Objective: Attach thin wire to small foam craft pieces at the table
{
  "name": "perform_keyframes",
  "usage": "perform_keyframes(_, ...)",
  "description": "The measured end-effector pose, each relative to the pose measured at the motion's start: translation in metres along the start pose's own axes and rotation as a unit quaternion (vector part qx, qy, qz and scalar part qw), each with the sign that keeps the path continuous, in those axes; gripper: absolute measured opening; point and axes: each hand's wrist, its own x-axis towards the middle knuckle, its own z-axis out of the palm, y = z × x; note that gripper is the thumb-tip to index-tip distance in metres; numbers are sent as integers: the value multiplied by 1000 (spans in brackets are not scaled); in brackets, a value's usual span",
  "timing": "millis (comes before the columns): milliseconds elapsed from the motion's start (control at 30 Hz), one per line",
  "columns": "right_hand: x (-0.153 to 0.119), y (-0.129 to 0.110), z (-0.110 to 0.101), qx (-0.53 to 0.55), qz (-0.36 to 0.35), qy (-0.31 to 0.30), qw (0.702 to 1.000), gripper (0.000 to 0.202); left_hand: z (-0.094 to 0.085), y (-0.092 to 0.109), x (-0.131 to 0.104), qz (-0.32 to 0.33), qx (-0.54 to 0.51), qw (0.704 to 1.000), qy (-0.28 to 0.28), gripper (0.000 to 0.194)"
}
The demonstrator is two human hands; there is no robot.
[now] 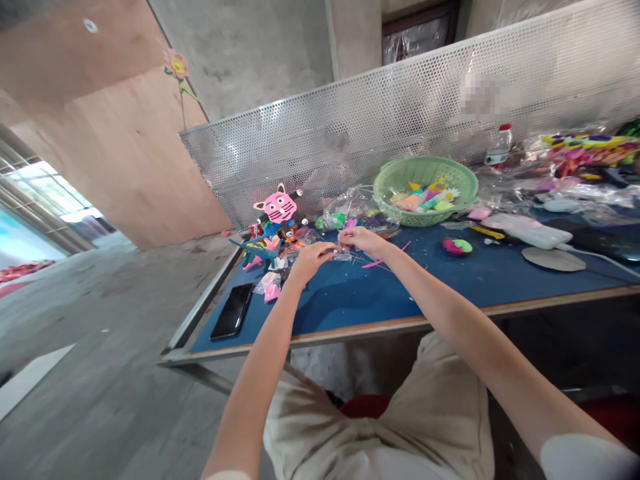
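Observation:
My left hand (pixel 315 260) reaches over the middle of the blue table, its thumb and fingers drawn together around something too small to make out. Close to its right is my right hand (pixel 361 240), fingers curled in a pinch, with what they hold hidden. Thin wires and a pink strip (pixel 373 265) lie under and beside the right hand. Just behind the hands are clear plastic bags (pixel 357 203) with green and purple clay pieces. Left of my left hand stands a pink cat-faced figure (pixel 281 207) among colourful clay figures (pixel 260 250).
A black phone (pixel 233 311) lies at the table's left end, near a small bag of pink clay (pixel 271 291). A green basket (pixel 425 190) holds coloured pieces. Rightward are a magenta-and-green lump (pixel 457 247), a white device (pixel 530 230) with a cable, and a bottle (pixel 499 147).

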Motion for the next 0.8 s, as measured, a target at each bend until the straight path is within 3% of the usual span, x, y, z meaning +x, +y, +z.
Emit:
perform_keyframes(167,3,6,1,1,32,24,999,34,0,0,1,-28,-5,999,-39,28)
perform_keyframes(500,-3,1,-6,-29,62,-5,998,27,3,-7,-1,38,44,998,-35,26)
perform_keyframes(800,-1,1,-4,-26,2,9,1000,32,4,-3,0,54,81,995,-28,23)
